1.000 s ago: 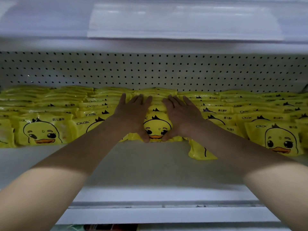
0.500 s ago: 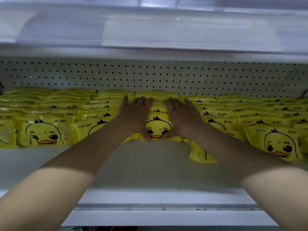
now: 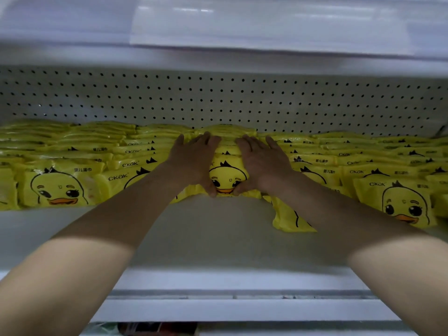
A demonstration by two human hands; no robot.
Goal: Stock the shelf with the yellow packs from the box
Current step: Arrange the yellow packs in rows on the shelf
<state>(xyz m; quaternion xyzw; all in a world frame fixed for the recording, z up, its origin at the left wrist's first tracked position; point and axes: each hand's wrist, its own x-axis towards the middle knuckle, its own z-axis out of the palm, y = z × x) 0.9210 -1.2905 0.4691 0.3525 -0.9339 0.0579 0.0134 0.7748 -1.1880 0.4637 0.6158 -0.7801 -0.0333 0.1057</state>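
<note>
Step in hand: seating front pack (image 3: 228,177) into centre row on shelf (image 3: 213,241).
Left hand (image 3: 196,163), right hand (image 3: 263,163): apart, flanking pack, fingers flat over row top, thumbs at pack's lower edge.
Next, likely: release, then stand up loose pack (image 3: 288,220) lying flat ahead of row.

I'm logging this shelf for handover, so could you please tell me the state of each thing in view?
Left hand, fingers straight, pressing the middle row's left side.
Right hand, fingers straight, pressing its right side.
Middle row, standing face-forward between both hands.
Loose pack, lying flat ahead of the rows, partly under the right arm.
Other rows, standing face-forward.
Shelf, packs along its back.
</note>
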